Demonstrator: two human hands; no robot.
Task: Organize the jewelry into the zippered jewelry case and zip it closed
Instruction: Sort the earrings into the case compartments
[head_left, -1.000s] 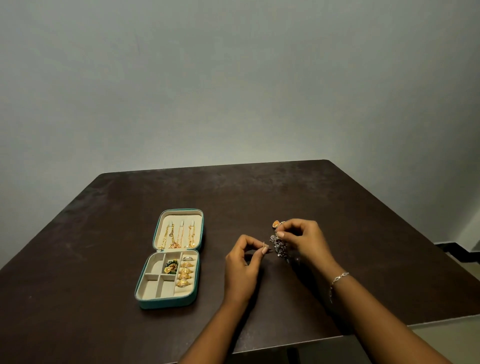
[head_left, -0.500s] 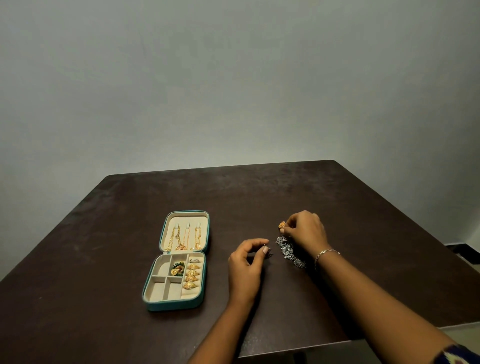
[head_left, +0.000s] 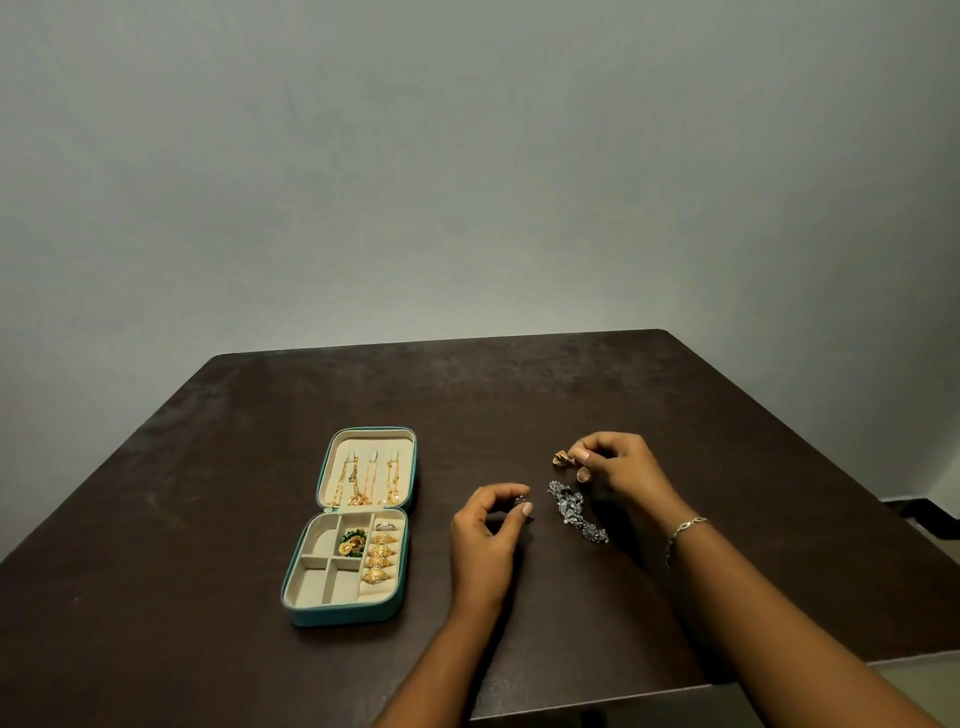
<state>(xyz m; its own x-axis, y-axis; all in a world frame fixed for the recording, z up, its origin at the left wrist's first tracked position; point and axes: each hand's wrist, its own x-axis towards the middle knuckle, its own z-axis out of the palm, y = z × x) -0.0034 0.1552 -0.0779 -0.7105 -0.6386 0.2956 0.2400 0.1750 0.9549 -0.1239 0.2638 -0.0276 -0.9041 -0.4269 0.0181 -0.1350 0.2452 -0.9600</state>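
dark table (head_left: 519, 395), grey wall (head_left: 467, 156)

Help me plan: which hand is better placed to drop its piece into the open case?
Probably left: the left hand, pinching a small dark piece, sits nearer the jewelry case; the right hand, holding a gold piece, is farther away.

I see the teal jewelry case (head_left: 343, 617) open on the table (head_left: 208, 519), left of centre toward the near edge, its lid laid back with gold chains (head_left: 363, 480) hung inside. Gold rings (head_left: 382, 560) fill its right slot, and a green-and-gold piece (head_left: 352, 543) sits beside them. A silver ornament (head_left: 576, 512) lies right of centre. The right hand (head_left: 618, 462) pinches a gold earring (head_left: 561, 459), and the left hand (head_left: 488, 530) pinches a small dark stud (head_left: 521, 501).
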